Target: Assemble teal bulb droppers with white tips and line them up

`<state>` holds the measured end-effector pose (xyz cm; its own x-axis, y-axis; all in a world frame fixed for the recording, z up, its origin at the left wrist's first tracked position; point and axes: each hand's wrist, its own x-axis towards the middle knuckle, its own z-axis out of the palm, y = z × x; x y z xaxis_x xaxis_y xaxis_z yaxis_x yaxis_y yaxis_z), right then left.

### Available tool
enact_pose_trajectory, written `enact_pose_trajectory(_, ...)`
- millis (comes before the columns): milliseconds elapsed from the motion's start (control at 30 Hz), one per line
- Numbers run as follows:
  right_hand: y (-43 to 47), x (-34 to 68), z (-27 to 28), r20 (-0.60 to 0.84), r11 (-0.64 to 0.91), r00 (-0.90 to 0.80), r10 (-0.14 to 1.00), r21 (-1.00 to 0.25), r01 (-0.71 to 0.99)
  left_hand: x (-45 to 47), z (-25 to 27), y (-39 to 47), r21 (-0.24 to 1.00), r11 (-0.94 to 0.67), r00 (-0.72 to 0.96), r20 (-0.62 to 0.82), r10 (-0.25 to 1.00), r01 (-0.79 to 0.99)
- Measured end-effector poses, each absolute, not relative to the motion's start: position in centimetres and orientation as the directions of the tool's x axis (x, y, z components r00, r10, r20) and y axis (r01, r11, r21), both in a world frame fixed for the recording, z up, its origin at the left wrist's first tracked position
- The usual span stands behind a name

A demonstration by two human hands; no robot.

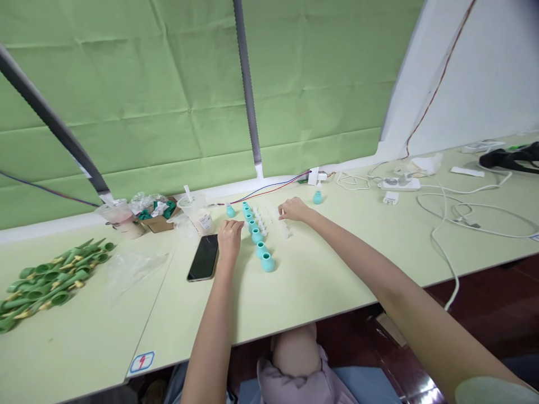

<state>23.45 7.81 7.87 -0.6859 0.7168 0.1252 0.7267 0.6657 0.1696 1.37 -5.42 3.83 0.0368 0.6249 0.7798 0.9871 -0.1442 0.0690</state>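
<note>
Several small turquoise bulb-shaped pots (268,263) with open tops stand in a slanting row on the table. Just left of that row is my left hand (229,238), its thumb and fingers pinched together; whatever they hold is too small to make out. To the right of the pots runs a line of small white pieces (260,222), and beyond it lie small translucent pieces (286,230). My right hand (293,209) is over these translucent pieces with its fingertips closed, and their contents are hidden. Two more turquoise pieces, one behind my left hand (230,211) and one at right (317,197), stand apart.
A black phone (203,258) lies left of my left hand. Behind are a plastic cup (196,213), a second cup (122,219) and a cardboard box (160,221). Green tubular pieces (50,278) are heaped at left. A power strip (399,184) and white cables (446,224) spread at right.
</note>
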Motion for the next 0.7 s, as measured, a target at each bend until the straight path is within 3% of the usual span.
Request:
enact_pose_trajectory(133, 7.5, 23.4, 8.4, 0.134, 0.635, -0.65, 0.748, 0.14, 0.759, 1.5, 4.1, -5.6, 0.108, -0.156, 0.015, 0.776, 0.631, 0.982)
enact_pose_trajectory(233, 6.8, 23.2, 9.4, 0.248, 0.641, -0.629, 0.737, 0.039, 0.766, 1.6, 4.3, -5.6, 0.159, -0.175, -0.015, 0.781, 0.624, 0.972)
enact_pose_trajectory(333, 5.3, 22.0, 10.6, 0.362, 0.777, -0.702, 0.613, -0.112, 0.62, 1.6, 4.4, -5.6, 0.204, -0.195, -0.046, 0.796, 0.604, 0.959)
enact_pose_trajectory(467, 3.1, 18.6, 11.2, 0.314, 0.879, -0.826, 0.468, -0.256, 0.401, 1.6, 4.6, -5.8, 0.251, -0.185, -0.097, 0.802, 0.589, 0.95)
enact_pose_trajectory(700, 1.7, 14.3, 10.4, 0.291, 0.846, -0.797, 0.528, -0.264, 0.464, 1.2, 4.4, -6.0, 0.385, -0.129, -0.242, 0.772, 0.588, 0.914)
